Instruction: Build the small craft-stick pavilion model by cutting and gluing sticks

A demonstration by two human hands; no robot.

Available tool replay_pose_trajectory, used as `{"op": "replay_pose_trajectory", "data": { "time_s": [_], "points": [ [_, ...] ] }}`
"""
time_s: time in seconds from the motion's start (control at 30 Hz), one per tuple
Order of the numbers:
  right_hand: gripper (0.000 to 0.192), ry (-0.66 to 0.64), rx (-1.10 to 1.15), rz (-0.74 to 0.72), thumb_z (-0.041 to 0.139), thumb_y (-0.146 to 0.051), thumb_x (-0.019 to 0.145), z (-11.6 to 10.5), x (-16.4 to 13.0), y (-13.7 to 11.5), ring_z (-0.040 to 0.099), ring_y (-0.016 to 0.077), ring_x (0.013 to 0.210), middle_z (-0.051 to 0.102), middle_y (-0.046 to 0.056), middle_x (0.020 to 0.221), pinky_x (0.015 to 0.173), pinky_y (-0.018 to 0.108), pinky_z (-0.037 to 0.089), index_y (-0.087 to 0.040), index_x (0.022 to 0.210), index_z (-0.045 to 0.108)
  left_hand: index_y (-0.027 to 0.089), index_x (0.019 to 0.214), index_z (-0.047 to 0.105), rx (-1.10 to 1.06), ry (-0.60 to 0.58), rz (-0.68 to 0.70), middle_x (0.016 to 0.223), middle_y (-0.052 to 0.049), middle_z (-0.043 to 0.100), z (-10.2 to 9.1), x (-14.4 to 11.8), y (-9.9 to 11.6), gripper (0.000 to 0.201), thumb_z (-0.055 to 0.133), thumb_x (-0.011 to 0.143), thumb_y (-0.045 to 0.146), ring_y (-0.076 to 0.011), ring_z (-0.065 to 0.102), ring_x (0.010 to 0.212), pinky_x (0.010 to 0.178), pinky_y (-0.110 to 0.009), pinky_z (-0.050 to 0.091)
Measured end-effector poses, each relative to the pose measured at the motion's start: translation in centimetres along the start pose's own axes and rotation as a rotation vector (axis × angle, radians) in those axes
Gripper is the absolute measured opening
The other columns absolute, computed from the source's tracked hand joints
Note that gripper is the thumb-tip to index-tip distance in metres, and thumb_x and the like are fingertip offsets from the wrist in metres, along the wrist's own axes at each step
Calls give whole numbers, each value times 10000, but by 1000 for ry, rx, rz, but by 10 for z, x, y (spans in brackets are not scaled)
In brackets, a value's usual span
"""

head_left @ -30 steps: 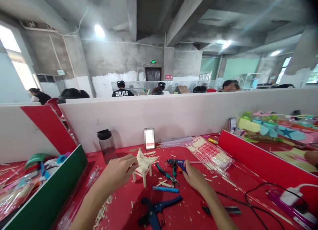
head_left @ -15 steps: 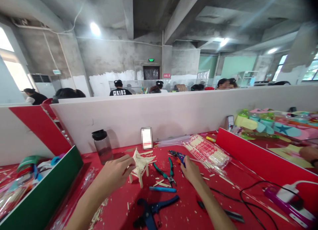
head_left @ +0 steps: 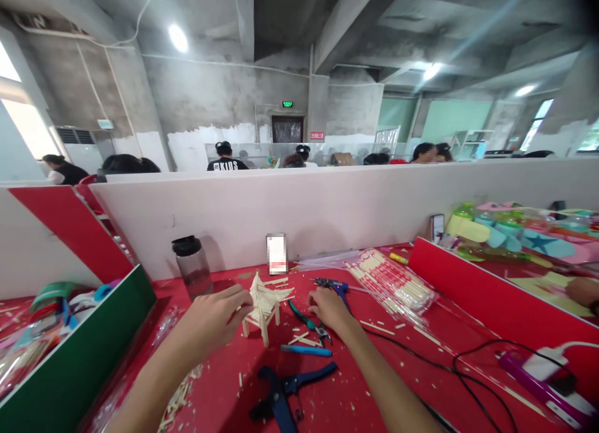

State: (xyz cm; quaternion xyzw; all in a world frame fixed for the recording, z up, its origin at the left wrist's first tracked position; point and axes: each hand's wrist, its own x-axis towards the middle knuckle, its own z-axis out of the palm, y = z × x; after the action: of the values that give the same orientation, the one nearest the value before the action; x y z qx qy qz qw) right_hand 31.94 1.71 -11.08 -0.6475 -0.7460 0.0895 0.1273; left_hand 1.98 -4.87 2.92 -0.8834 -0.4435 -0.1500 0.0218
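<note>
A small pavilion model built of wooden sticks (head_left: 262, 305), with a peaked roof and legs, stands on the red table. My left hand (head_left: 223, 309) pinches its left roof edge; the fingertips are partly hidden. To the right, my right hand (head_left: 327, 305) hovers over green-handled cutting pliers (head_left: 304, 317), its fingers bent and apart with nothing seen in them. It covers one of the plier handles. Just behind that hand lies a blue glue gun (head_left: 340, 287). A blue pen-like tool (head_left: 306, 350) and a dark blue ratchet cutter (head_left: 285, 389) lie nearer to me.
Bagged wooden sticks (head_left: 393, 283) lie to the right. A water bottle (head_left: 191, 264) and a phone (head_left: 277, 254) stand by the white partition (head_left: 327, 202). A black cable (head_left: 412, 352) leads towards a purple power strip (head_left: 538, 383). Stick scraps litter the table.
My right hand has let go of the glue gun, left it on the table and moved left over the pliers. My left hand stays at the model.
</note>
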Motion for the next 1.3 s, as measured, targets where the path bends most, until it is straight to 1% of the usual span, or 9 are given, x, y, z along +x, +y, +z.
{"op": "replay_pose_trajectory", "data": {
  "time_s": [0.1,0.27,0.53,0.63,0.73,0.83,0.93,1.1,1.3],
  "points": [
    [68,-15,-2,6,674,-174,887,6,4,-4,688,241,1012,750,108,1012,835,280,428,-174,928,728,258,950,698,-5,3,3,978,-35,749,0,-1,-5,306,402,1017,300,-186,717,802,674,-246,470],
    [141,20,24,-12,569,-190,959,0,1,-2,688,210,1005,749,110,1052,809,251,421,-163,1013,697,252,971,705,21,29,4,1010,-40,754,-3,-2,-11,313,403,1022,321,-192,717,798,661,-251,475],
    [115,-18,20,-32,628,-182,919,2,1,-12,692,210,1003,761,89,1035,812,247,422,-172,974,728,248,994,696,47,-15,-15,1029,-37,751,-6,-3,-7,333,377,1041,333,-213,718,827,667,-272,461],
    [134,-13,-12,-3,594,-162,943,5,2,-14,691,220,1012,757,120,1046,800,258,415,-154,959,726,246,978,689,49,-28,-22,1025,-35,749,-7,-4,-8,334,374,1044,336,-217,712,821,655,-274,444],
    [145,-13,-35,9,575,-182,970,3,2,-14,697,210,989,764,102,1027,783,257,409,-166,991,717,246,974,680,46,-43,-27,1015,-33,742,-7,-4,-10,335,365,1048,333,-217,705,817,651,-276,424],
    [111,-17,-65,6,649,-234,938,1,3,-12,688,219,1022,770,83,1027,834,270,400,-187,1009,720,249,981,672,40,-53,-34,1018,-30,733,-6,-5,-12,326,368,1049,343,-222,699,828,652,-281,408],
    [87,-23,-106,19,691,-218,900,1,2,-11,680,255,1040,772,110,1016,888,315,381,-177,961,737,258,980,667,31,-70,-40,1008,-20,727,-5,-5,-12,316,370,1048,343,-224,695,833,650,-284,392],
    [116,-1,-104,14,621,-155,923,3,1,-12,675,271,1035,757,159,1026,884,336,373,-138,928,736,276,977,663,33,-79,-51,1006,-11,729,-3,-5,-11,306,371,1044,332,-226,694,839,625,-280,352],
    [118,11,30,-94,604,-188,917,1,5,-20,681,174,890,755,56,955,770,240,405,-174,930,720,266,963,664,32,-66,-58,991,-18,728,-3,-7,-12,290,387,1036,314,-226,689,828,610,-278,328]
  ]
}}
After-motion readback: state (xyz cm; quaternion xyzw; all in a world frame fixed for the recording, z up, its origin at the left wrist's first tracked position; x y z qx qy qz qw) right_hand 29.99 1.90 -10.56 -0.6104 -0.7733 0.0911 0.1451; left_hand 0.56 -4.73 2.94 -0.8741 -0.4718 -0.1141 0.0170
